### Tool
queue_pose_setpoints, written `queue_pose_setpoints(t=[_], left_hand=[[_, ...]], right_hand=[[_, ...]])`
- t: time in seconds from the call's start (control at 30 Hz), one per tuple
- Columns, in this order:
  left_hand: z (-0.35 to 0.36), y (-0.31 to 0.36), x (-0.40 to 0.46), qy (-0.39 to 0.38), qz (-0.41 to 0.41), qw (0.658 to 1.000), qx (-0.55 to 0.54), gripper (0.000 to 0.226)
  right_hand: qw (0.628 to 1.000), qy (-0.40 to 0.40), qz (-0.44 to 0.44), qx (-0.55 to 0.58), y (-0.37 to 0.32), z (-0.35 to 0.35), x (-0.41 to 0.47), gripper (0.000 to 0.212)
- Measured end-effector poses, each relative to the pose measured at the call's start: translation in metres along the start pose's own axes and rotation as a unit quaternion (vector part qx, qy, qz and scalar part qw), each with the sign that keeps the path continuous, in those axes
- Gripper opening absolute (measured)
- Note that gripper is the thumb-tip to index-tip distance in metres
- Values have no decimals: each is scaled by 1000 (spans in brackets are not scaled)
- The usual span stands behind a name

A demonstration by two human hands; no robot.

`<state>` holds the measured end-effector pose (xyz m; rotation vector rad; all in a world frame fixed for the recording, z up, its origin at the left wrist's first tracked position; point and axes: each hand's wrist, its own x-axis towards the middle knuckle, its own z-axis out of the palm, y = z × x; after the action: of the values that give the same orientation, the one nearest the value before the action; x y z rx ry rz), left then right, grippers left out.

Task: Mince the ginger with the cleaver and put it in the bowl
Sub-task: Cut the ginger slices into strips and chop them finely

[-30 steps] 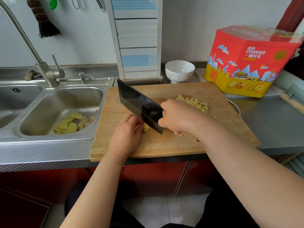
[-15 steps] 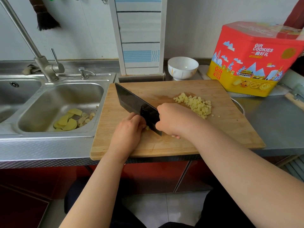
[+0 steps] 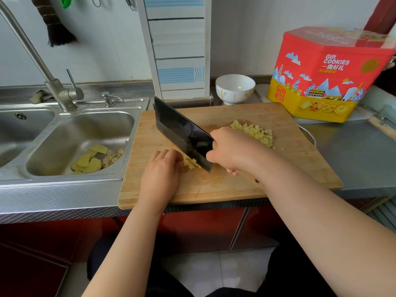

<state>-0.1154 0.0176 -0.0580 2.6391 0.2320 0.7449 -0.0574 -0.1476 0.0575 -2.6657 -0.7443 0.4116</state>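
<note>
Taking the cutting board (image 3: pixel 225 189) as the landmark: it lies on the steel surface (image 3: pixel 353 155), its left edge just beside the sink (image 3: pixel 70 136)

The cleaver (image 3: pixel 182 131) stands tilted over the board's middle, heel down near the front. Judged heavy and rigid, it should be held at the handle, close behind the blade. The right hand (image 3: pixel 233 148) has its grip closed round that handle

The bowl (image 3: pixel 235 88) stands just behind the board's rear edge, empty and upright. It looks like ceramic, so probably breakable; hold it by the wall

The diced ginger pile (image 3: pixel 255 131) lies on the board's right rear part. Loose, light and damp, it is best lifted on the flat of the blade

The uncut ginger (image 3: pixel 190 163) lies at the board's front centre, under the blade's heel. Small, firm and likely slippery. The left hand (image 3: pixel 160 174) steadies it with curled fingertips (image 3: pixel 171 153); the exact contact is hidden
</note>
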Motion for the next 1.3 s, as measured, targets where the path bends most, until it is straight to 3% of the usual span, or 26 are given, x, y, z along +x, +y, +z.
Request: queue_pose_setpoints(t=[0.1,0.57,0.7,0.8,0.93,1.07,1.23,1.3], left_hand=[[2,-1,-1,1,9,1000,15,5],[5,-3,1,-2,19,1000,21,5],[7,-6,2,-11,23,999,23,5],[9,-7,3,-14,17,999,23,5],[7,-4,3,-17,11,1000,15,4],[6,0,1,-18,17,999,24,6],[8,8,-9,19,98,991,85,33],[7,10,-11,19,117,987,104,39]], right_hand=[[1000,-4,-5,-20,-4,2,1,25],[998,-6,-9,-68,-16,5,0,26],[996,-7,-9,-83,-19,11,3,8],[997,-10,-7,-78,-19,14,6,19],[1000,-17,16,-12,-10,18,14,29],[993,-31,47,103,3,16,23,54],[968,-8,45,248,23,23,17,14],[955,8,47,291,28,23,14,7]])
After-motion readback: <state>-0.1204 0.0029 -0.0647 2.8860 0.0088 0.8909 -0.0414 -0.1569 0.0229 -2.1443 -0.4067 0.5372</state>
